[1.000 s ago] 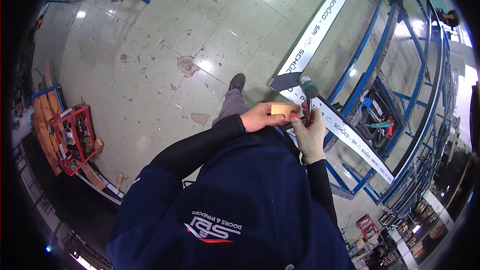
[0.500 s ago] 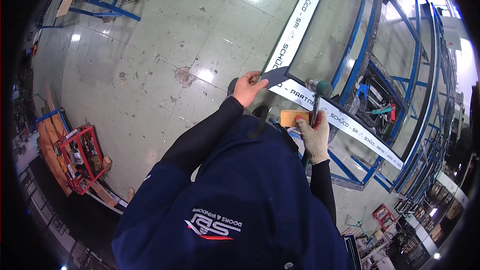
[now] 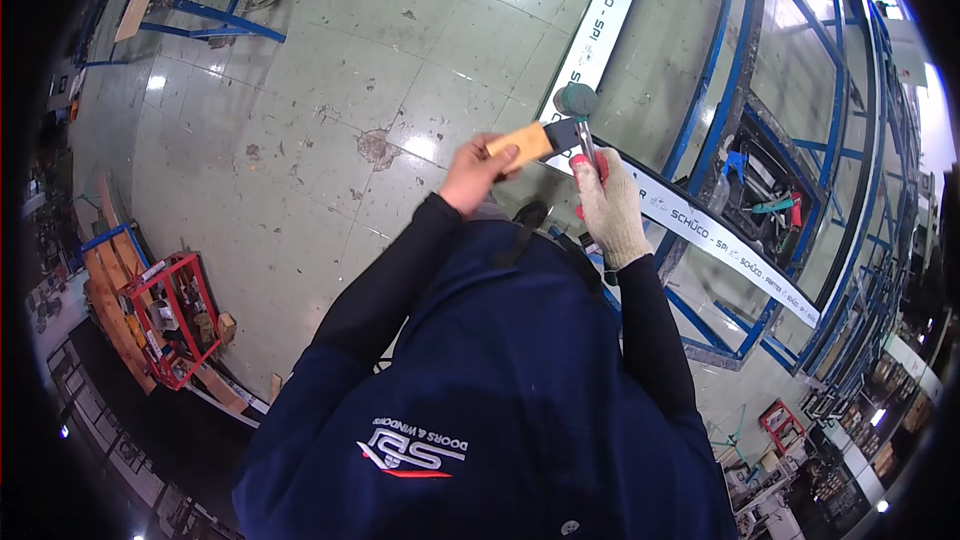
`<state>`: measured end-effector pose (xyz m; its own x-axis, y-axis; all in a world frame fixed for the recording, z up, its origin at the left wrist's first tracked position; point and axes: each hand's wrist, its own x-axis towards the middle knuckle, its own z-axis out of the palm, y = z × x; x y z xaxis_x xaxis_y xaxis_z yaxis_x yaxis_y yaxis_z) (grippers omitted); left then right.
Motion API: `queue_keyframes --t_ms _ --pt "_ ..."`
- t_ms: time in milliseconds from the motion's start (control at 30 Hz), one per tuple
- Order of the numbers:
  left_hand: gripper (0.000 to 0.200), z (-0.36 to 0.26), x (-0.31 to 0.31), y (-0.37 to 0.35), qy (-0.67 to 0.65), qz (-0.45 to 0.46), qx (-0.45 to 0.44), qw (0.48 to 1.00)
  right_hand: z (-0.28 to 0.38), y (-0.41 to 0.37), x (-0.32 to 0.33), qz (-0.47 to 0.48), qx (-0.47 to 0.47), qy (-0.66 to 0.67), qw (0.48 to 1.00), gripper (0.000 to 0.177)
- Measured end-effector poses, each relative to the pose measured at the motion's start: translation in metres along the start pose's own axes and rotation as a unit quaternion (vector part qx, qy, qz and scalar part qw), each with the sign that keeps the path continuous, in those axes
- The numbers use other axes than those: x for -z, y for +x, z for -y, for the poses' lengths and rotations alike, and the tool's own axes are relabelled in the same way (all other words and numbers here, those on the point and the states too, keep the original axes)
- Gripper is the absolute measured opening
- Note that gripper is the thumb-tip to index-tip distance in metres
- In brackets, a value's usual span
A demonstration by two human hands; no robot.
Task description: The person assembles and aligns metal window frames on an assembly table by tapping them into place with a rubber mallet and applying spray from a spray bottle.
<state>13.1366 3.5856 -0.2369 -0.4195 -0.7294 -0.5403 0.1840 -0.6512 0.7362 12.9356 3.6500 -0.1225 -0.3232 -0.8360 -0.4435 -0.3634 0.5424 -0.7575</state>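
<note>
Your gloved right hand (image 3: 605,205) has its fingers wrapped round the mallet (image 3: 576,100) handle, with the head raised just above the frame corner (image 3: 562,135). Your bare left hand (image 3: 472,177) has its fingers clamped on the wood block (image 3: 520,145), which is set against that corner. A glancing blow could catch those bare fingers, or skid off the block and dent the corner.
</note>
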Motion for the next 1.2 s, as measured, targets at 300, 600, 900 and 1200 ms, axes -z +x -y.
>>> queue_keyframes --t_ms 300,600,900,1200 --pt "0.032 -0.024 0.023 0.021 0.088 0.037 0.054 0.994 -0.017 -0.007 -0.004 0.061 0.001 -0.015 0.998 0.030" --pt "0.029 -0.015 0.017 0.020 0.050 0.017 0.033 0.998 -0.042 -0.007 -0.016 0.087 0.084 -0.036 0.992 0.027" --pt "0.026 -0.009 0.015 0.021 0.025 0.015 0.018 0.999 -0.032 -0.016 -0.015 0.069 0.098 -0.077 0.990 0.025" --pt "0.029 -0.007 0.015 0.020 0.042 0.001 0.017 0.999 -0.019 -0.020 -0.007 0.075 0.036 0.004 0.996 0.027"
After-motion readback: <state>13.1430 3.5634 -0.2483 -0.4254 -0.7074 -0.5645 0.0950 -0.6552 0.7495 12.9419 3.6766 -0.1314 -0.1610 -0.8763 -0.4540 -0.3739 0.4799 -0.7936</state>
